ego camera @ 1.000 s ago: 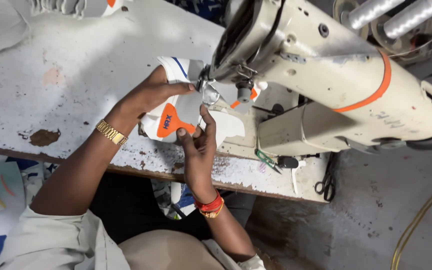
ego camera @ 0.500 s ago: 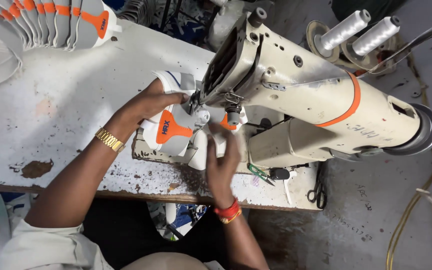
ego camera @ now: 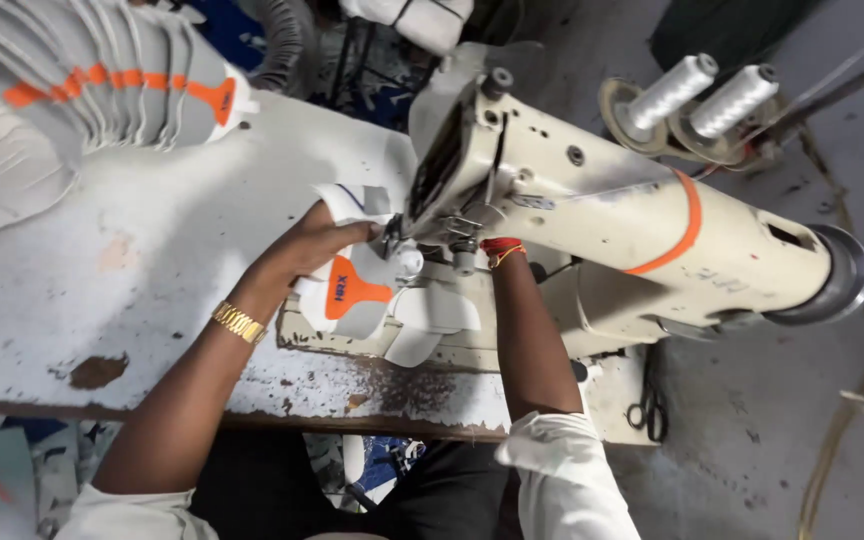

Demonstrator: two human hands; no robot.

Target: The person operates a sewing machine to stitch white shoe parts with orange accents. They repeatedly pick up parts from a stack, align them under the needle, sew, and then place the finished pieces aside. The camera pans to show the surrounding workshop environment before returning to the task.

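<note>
The left hand (ego camera: 317, 245) grips a white shoe upper (ego camera: 357, 295) with an orange patch, pressing it under the needle of the cream sewing machine (ego camera: 592, 230) on the worn white bench (ego camera: 102, 290). The right hand is hidden behind the machine head, so whether it grips anything cannot be told.

Bright even daylight, soft shadows (edges blurred)

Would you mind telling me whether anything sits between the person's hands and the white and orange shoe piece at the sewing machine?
Nothing visible does for the left hand, which grips the shoe piece directly. The right hand is hidden behind the sewing machine head, only its forearm showing, so its contact cannot be told.
</note>
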